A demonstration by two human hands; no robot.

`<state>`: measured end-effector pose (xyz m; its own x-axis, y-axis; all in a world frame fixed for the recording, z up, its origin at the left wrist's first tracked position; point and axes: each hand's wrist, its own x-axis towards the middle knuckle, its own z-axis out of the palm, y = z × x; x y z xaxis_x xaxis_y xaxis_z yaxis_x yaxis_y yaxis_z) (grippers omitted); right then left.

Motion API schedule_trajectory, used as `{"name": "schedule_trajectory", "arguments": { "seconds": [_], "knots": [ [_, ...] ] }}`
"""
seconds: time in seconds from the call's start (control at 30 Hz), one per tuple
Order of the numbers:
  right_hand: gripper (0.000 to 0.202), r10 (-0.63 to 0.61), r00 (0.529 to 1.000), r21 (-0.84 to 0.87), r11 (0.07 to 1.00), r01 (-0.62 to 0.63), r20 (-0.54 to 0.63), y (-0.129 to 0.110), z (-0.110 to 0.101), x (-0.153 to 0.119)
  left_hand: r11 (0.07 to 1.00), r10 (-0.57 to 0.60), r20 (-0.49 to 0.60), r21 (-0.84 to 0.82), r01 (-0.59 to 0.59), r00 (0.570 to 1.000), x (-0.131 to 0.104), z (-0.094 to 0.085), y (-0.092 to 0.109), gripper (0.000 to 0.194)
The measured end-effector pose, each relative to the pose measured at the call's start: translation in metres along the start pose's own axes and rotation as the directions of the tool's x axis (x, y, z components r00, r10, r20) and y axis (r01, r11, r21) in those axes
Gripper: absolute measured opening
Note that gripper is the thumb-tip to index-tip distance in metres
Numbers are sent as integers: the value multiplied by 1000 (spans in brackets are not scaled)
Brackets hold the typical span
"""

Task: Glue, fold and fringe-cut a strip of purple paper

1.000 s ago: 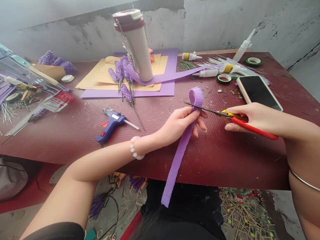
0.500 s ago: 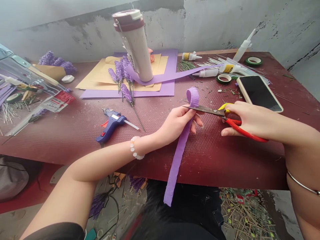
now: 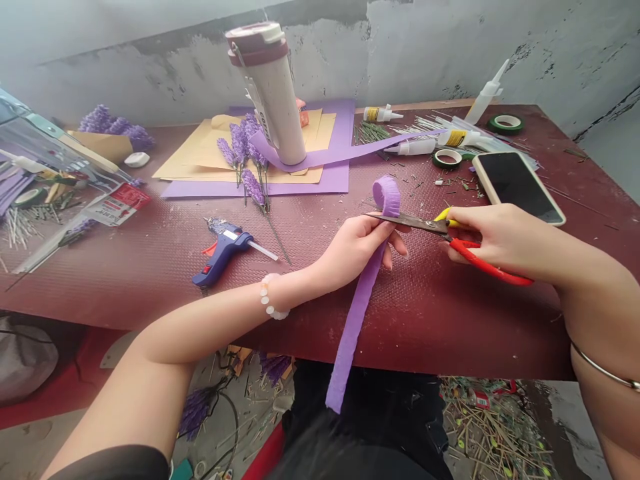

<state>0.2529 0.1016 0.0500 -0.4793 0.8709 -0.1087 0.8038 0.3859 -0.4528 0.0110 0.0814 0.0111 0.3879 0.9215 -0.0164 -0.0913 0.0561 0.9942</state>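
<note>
My left hand (image 3: 356,250) pinches a purple paper strip (image 3: 350,333) between thumb and fingers over the table's front part. The strip's upper end curls into a fringed loop above the thumb, and its long tail hangs down past the table edge. In my right hand (image 3: 493,233) is a pair of scissors (image 3: 420,223) with one yellow and one red handle. Its blades lie across the strip just above my left thumb, pointing left. The blades look nearly closed; whether paper lies between them is hard to make out.
A blue glue gun (image 3: 223,250) lies left of my hands. Behind stand a tall tumbler (image 3: 277,93) on paper sheets and purple flower stems (image 3: 245,150). To the right are a phone (image 3: 520,187), glue bottles (image 3: 483,97) and green tape rolls (image 3: 447,158). A clear bag (image 3: 65,160) sits far left.
The scissors' handles have drawn together as my right hand's fingers closed, and its thumb no longer shows below the handle. My left hand and the strip have barely moved.
</note>
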Motion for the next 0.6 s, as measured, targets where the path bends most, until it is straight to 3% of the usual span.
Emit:
{"name": "schedule_trajectory", "arguments": {
  "seconds": [0.17,0.4,0.6],
  "knots": [
    [32,-27,1000,-28,999,27,13,1,-2,-2,1000,3,16,-9,-2,1000,-1,1,2,35],
    [45,-102,994,-31,994,100,-50,19,6,-4,1000,-25,33,-1,25,999,-1,0,2,31],
    [53,-95,994,-18,995,94,-46,27,7,-3,1000,-3,31,26,2,1000,-3,-2,-2,31]
  ]
}}
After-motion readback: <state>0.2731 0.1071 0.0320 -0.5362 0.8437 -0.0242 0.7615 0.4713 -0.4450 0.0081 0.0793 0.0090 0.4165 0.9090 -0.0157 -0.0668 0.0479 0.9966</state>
